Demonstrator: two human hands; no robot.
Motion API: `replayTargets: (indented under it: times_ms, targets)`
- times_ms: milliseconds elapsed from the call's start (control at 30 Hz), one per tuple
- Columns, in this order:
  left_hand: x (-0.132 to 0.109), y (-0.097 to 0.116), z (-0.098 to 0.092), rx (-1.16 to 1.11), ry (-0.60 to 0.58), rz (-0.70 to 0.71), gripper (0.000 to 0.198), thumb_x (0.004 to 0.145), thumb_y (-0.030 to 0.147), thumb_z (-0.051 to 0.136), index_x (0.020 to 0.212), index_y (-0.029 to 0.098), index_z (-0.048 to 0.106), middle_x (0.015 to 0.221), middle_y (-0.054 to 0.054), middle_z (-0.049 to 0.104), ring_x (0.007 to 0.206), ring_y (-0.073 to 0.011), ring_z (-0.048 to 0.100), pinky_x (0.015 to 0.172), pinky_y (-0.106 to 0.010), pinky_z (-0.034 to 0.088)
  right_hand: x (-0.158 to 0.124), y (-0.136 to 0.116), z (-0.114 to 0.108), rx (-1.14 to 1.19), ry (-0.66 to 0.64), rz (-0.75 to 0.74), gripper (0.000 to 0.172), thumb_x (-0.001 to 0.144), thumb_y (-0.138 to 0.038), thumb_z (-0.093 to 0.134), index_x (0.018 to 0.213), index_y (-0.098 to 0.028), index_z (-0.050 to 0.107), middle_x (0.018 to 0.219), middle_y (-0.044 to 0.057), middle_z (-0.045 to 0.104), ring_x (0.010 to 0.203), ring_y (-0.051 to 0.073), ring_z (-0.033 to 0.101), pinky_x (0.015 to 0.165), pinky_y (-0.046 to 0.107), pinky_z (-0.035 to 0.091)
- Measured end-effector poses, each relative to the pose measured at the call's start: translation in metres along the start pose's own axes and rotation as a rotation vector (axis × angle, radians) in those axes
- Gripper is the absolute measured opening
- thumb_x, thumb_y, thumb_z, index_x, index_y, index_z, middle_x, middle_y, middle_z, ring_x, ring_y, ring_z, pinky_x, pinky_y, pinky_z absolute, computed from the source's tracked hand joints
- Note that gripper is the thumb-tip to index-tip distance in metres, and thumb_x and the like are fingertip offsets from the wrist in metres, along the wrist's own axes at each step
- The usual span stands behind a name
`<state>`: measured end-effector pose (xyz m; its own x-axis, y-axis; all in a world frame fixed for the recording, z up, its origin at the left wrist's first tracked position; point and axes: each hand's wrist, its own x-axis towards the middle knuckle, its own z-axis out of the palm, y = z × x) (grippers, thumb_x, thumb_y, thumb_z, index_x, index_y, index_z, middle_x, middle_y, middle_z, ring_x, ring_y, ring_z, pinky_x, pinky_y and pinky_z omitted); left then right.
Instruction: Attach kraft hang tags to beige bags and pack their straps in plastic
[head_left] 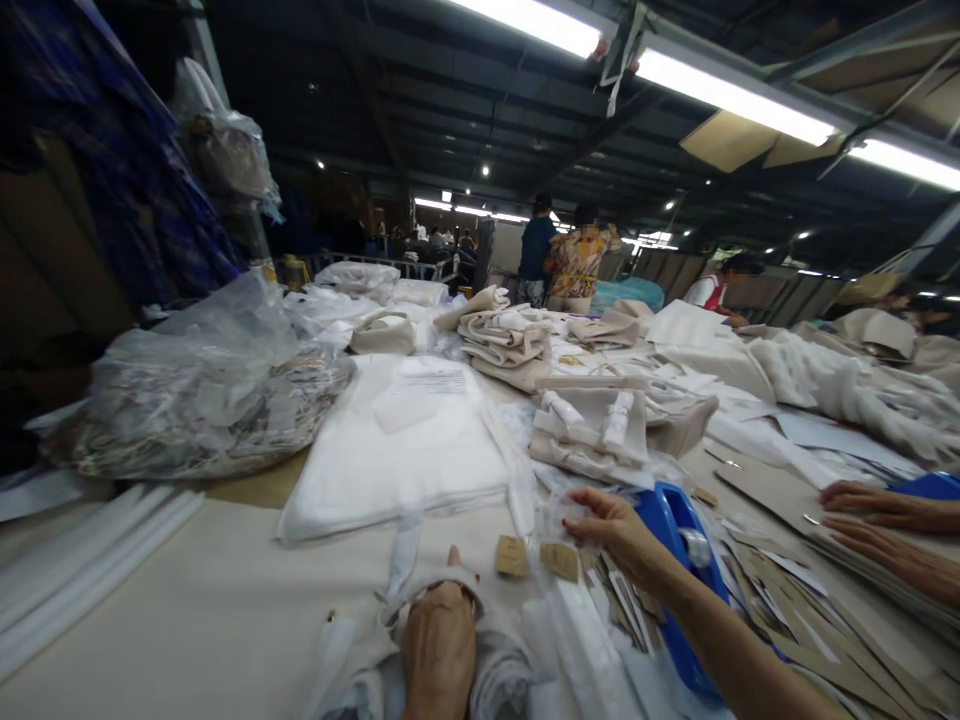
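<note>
My left hand [441, 640] lies over a rolled beige fabric bundle [499, 670] with white wrapping around it, near the front edge of the table. One finger points forward; the others curl down and are mostly hidden. Reaching in from the right, my right hand [619, 530] is closed at the fingertips on a thin piece of clear plastic film [553, 520], whose exact shape is hard to make out. Small brown cardboard tags [511, 556] lie between the hands. Beside my right forearm stands a blue tape dispenser [679, 545] with a roll in it.
A stack of white sheets [405, 450] lies ahead. Folded beige fabric pieces [589, 430] are piled behind my right hand. A large clear plastic bag [202, 400] sits at left, near white rolls [97, 570]. A co-worker's hands [892, 515] rest on fabric at right.
</note>
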<state>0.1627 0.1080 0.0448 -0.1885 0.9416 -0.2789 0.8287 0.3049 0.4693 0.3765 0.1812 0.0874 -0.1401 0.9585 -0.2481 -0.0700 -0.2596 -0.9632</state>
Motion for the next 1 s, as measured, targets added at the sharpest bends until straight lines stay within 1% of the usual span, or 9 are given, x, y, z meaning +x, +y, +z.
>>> replayTargets:
  times_ms: [100,167,333,500,600,700,800,900,1000]
  targets:
    - [-0.002,0.003,-0.006,-0.018,-0.038,-0.022,0.044,0.094,0.011,0.031,0.136,0.007,0.041,0.104,-0.020,0.068,0.096,-0.0221,0.066,0.083,-0.029,0.047,-0.001,0.000,0.005,0.034,-0.002,-0.018,0.052,0.043,-0.022,0.085,0.093,-0.023,0.069,0.088,-0.001,0.066,0.067,0.013,0.059,0.066,0.027,0.045]
    - [-0.003,0.005,-0.009,-0.031,-0.051,-0.023,0.043,0.093,0.010,0.031,0.135,0.008,0.042,0.106,-0.020,0.068,0.099,-0.0212,0.065,0.086,-0.028,0.045,-0.001,0.000,0.007,0.045,-0.019,-0.019,0.054,0.043,-0.020,0.086,0.094,-0.023,0.070,0.093,0.000,0.066,0.073,0.013,0.060,0.069,0.027,0.046]
    - [-0.003,0.004,-0.010,-0.079,-0.059,-0.022,0.041,0.095,0.016,0.033,0.133,0.010,0.046,0.111,-0.017,0.066,0.105,-0.0204,0.062,0.089,-0.026,0.043,-0.002,0.006,0.005,0.062,-0.090,0.038,0.047,0.044,-0.019,0.085,0.089,-0.020,0.072,0.085,0.002,0.069,0.071,0.016,0.062,0.071,0.030,0.048]
    - [-0.005,0.006,-0.012,-0.162,-0.074,-0.030,0.041,0.094,0.018,0.039,0.133,0.012,0.046,0.113,-0.014,0.066,0.104,-0.0169,0.062,0.089,-0.021,0.041,0.000,0.008,0.009,0.096,-0.121,0.077,0.041,0.043,-0.021,0.085,0.082,-0.019,0.072,0.075,0.000,0.069,0.062,0.013,0.061,0.062,0.026,0.046]
    - [-0.007,0.006,-0.014,-0.228,-0.090,-0.053,0.042,0.091,0.012,0.039,0.132,0.012,0.047,0.111,-0.012,0.068,0.100,-0.0146,0.063,0.086,-0.019,0.042,0.003,0.005,0.021,0.112,-0.143,0.093,0.038,0.044,-0.021,0.084,0.079,-0.019,0.071,0.071,-0.001,0.068,0.058,0.012,0.060,0.059,0.024,0.045]
    - [-0.006,0.005,-0.010,-0.342,-0.049,-0.031,0.044,0.089,0.009,0.038,0.132,0.013,0.048,0.118,-0.011,0.064,0.106,-0.0142,0.060,0.089,-0.018,0.042,0.006,0.002,0.036,0.122,-0.176,0.104,0.037,0.044,-0.022,0.084,0.078,-0.019,0.070,0.072,-0.001,0.067,0.058,0.012,0.060,0.059,0.024,0.045]
    - [-0.003,0.002,-0.003,-0.436,0.022,0.016,0.046,0.090,0.009,0.037,0.135,0.012,0.044,0.135,-0.010,0.052,0.123,-0.0140,0.048,0.103,-0.019,0.033,0.006,0.000,0.052,0.121,-0.216,0.116,0.036,0.045,-0.023,0.084,0.079,-0.019,0.070,0.071,-0.001,0.067,0.060,0.012,0.060,0.061,0.024,0.046]
    - [-0.002,0.000,0.001,-0.460,0.057,0.030,0.047,0.090,0.010,0.036,0.136,0.012,0.042,0.140,-0.007,0.046,0.131,-0.0133,0.039,0.109,-0.020,0.025,0.003,0.000,0.063,0.110,-0.265,0.147,0.035,0.046,-0.024,0.084,0.078,-0.019,0.070,0.071,-0.001,0.067,0.059,0.010,0.060,0.060,0.022,0.045]
    - [-0.003,0.000,-0.001,-0.448,0.040,0.030,0.040,0.091,0.013,0.035,0.126,0.017,0.055,0.125,-0.007,0.061,0.115,-0.0131,0.055,0.097,-0.018,0.038,-0.001,0.001,0.068,0.092,-0.305,0.189,0.035,0.046,-0.024,0.084,0.077,-0.018,0.070,0.069,0.000,0.067,0.057,0.010,0.059,0.057,0.022,0.044]
